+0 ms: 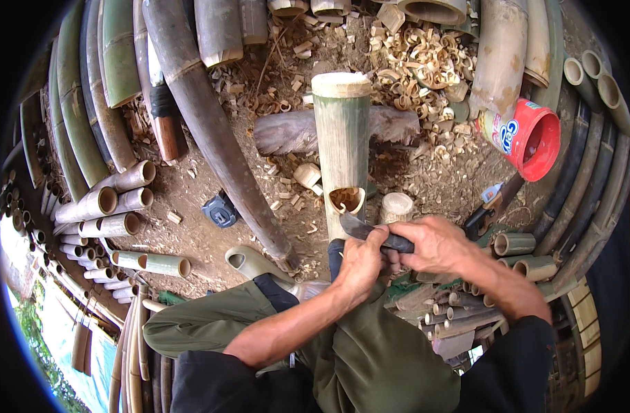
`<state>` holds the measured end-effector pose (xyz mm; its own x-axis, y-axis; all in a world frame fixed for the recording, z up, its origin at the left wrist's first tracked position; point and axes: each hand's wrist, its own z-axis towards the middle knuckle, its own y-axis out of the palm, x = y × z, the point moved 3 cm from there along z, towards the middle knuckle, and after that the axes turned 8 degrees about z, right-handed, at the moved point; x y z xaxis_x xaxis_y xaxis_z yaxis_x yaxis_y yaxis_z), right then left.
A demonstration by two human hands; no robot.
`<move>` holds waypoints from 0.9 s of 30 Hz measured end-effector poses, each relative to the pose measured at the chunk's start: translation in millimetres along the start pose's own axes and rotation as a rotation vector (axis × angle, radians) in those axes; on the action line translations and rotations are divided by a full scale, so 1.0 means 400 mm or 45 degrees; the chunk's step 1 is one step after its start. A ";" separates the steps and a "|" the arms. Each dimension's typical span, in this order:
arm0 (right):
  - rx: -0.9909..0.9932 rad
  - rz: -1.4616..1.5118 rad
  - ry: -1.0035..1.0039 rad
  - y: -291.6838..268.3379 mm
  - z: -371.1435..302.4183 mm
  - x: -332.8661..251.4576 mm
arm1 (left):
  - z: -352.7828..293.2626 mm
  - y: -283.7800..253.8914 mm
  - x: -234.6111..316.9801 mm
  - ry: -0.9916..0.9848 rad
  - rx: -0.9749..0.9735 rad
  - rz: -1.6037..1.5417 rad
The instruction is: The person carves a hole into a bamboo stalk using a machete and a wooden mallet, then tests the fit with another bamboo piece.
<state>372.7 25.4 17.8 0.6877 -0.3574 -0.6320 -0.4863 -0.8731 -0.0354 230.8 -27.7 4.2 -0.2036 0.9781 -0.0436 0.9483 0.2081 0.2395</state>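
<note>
A thick green bamboo section [341, 131] lies lengthwise before me, its pale, trimmed far end against a log [287, 132]. Near its close end is a cut opening [347, 199] with pale edges. My right hand [433, 242] is wrapped round the dark handle of a knife [355, 226], whose grey blade points left, just below that opening. Closed fingers of my left hand [360, 261] meet the knife from the left, thumb pressed where blade and handle join. The bamboo's close end is hidden behind my hands and leg.
Bamboo poles surround me; one long pole [218, 131] slants at left. A tape measure [220, 209] lies on the ground, and wood shavings [425, 65] are heaped ahead. At right are a red tub [537, 144] and a dark-handled saw [490, 210]. A short bamboo piece [397, 206] stands beside my hands.
</note>
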 end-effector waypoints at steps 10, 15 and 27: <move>0.711 0.915 -0.097 0.293 0.054 -0.019 | 0.009 -0.138 0.087 0.241 0.091 1.487; 0.796 0.927 -0.097 0.340 0.083 -0.037 | 0.014 -0.164 0.109 0.426 0.103 1.906; 0.042 -0.720 -0.202 -0.057 -0.031 -0.116 | 0.054 0.009 -0.064 0.161 -0.670 -0.551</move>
<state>358.5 57.6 57.6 0.7574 0.2169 -0.6159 -0.0858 -0.9019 -0.4233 244.6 -51.7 -14.7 -0.5941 0.7929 -0.1355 0.5376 0.5167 0.6664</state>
